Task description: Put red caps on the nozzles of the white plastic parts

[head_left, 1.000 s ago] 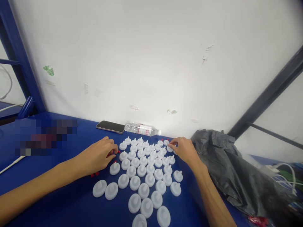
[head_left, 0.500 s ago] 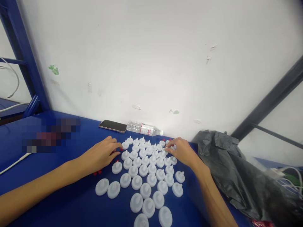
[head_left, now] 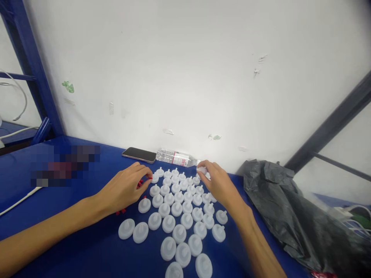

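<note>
Several white round plastic caps with a short nozzle [head_left: 176, 209] cover the middle of the blue table, nozzles up. At their left edge is my left hand [head_left: 126, 188], thumb and forefinger pinched on a small red tip [head_left: 150, 178]. More red tips [head_left: 139, 184] lie beneath its palm, partly hidden by the fingers. My right hand [head_left: 217, 181] is at the far right of the group, fingers closed on a white nozzle cap [head_left: 202, 170] raised in front of the bottle's neck. One white cap near my left hand [head_left: 144, 205] carries a red tip on its nozzle.
A phone [head_left: 139, 155] and a clear water bottle [head_left: 176, 158] lie along the wall at the back. To the right a large dark plastic bag [head_left: 278, 204] is heaped. A white cable [head_left: 21, 199] and a blurred-out patch [head_left: 65, 166] are on the left.
My right hand went left to the caps, then rose slightly with a white cap in its fingers. The left hand's fingertips have closed on a red tip. The view shifted a little.
</note>
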`<control>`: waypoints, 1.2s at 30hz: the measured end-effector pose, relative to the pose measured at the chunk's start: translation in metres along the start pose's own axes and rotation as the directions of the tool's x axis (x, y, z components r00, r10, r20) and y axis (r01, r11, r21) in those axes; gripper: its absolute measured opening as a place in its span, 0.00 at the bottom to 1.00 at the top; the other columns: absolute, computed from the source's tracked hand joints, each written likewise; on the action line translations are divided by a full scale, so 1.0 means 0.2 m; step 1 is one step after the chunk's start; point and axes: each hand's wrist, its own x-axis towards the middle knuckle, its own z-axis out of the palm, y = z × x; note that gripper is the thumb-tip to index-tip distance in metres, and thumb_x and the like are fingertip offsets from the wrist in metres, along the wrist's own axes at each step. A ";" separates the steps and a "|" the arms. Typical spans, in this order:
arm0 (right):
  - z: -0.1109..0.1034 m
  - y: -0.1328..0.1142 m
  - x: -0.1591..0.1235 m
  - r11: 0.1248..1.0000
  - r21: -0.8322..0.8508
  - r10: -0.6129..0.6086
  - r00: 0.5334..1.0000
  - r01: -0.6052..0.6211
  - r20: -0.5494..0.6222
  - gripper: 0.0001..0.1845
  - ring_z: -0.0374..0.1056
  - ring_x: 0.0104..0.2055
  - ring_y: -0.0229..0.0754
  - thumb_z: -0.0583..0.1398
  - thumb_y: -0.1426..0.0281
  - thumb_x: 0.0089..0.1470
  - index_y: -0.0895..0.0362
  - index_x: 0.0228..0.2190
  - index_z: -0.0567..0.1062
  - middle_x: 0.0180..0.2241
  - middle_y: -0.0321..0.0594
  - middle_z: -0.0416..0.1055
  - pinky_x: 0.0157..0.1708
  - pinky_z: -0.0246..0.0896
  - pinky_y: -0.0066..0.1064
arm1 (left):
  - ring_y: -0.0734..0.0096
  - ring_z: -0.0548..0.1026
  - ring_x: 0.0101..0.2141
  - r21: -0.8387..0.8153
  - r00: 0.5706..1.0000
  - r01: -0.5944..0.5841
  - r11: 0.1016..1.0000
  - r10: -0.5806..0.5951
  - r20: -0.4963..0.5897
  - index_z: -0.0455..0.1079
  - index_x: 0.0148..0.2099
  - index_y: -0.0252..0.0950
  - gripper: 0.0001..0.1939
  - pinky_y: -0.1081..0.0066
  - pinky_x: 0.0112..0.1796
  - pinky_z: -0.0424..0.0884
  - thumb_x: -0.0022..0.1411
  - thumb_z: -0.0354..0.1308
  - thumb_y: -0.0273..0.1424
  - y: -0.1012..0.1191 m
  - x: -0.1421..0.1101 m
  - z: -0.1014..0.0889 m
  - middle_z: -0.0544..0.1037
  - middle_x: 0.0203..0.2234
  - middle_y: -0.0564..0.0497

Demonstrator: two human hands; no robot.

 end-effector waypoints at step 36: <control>0.16 -0.42 -0.05 0.890 0.113 -0.430 0.895 0.442 -0.116 0.05 0.71 0.41 0.42 0.57 0.69 0.62 0.56 0.40 0.68 0.36 0.38 0.75 0.48 0.66 0.36 | 0.74 0.72 0.28 -0.128 0.948 -0.313 0.941 0.300 -0.110 0.72 0.40 0.48 0.10 0.75 0.26 0.69 0.68 0.49 0.36 0.07 -0.05 0.00 0.78 0.28 0.59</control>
